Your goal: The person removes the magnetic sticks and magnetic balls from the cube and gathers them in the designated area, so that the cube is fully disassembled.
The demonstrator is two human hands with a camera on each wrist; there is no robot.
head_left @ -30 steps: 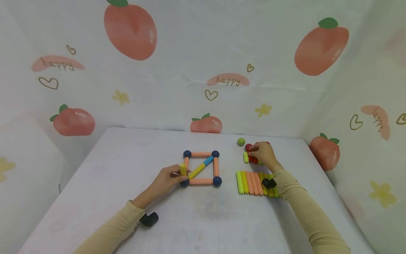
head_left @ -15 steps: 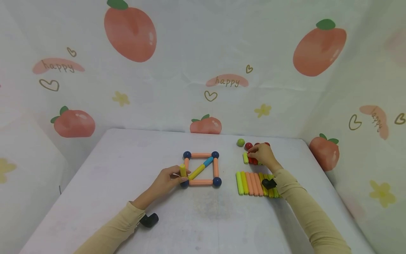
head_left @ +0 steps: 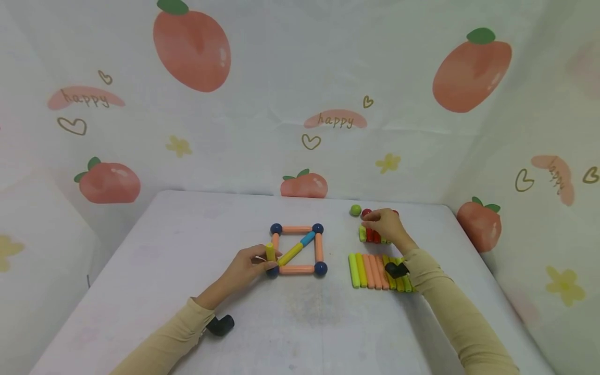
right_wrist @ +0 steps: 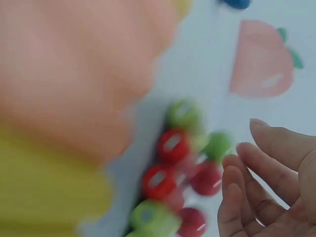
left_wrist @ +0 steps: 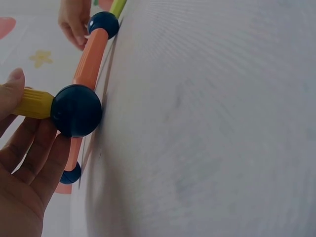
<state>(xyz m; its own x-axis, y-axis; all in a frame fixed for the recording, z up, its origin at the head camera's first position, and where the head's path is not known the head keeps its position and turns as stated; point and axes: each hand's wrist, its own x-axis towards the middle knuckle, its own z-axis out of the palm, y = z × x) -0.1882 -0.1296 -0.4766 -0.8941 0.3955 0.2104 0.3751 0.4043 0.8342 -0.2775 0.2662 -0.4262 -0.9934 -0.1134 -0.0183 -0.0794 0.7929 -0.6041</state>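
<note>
My left hand (head_left: 246,266) grips a short yellow rod (head_left: 270,252) that stands upright on the near-left dark blue ball (left_wrist: 76,111). In the left wrist view the thumb lies on the yellow rod and the fingertips touch the ball. That ball is one corner of a square frame of peach rods (head_left: 297,269) and blue balls (head_left: 321,269), crossed by a yellow-and-blue diagonal (head_left: 292,252). My right hand (head_left: 386,228) hovers over short red and light green rods (head_left: 370,235). In the right wrist view its fingers (right_wrist: 266,170) are loosely bent, with nothing between them.
Long rods in light green, yellow and peach (head_left: 367,271) lie side by side in front of the short ones. A green ball (head_left: 355,210) and red balls (head_left: 367,214) sit behind, some partly hidden by my right hand. A printed cloth (head_left: 234,130) hangs behind the white table (head_left: 262,333).
My right hand has risen slightly and shifted a little left above the short rods. My left hand keeps its hold on the upright yellow rod.
</note>
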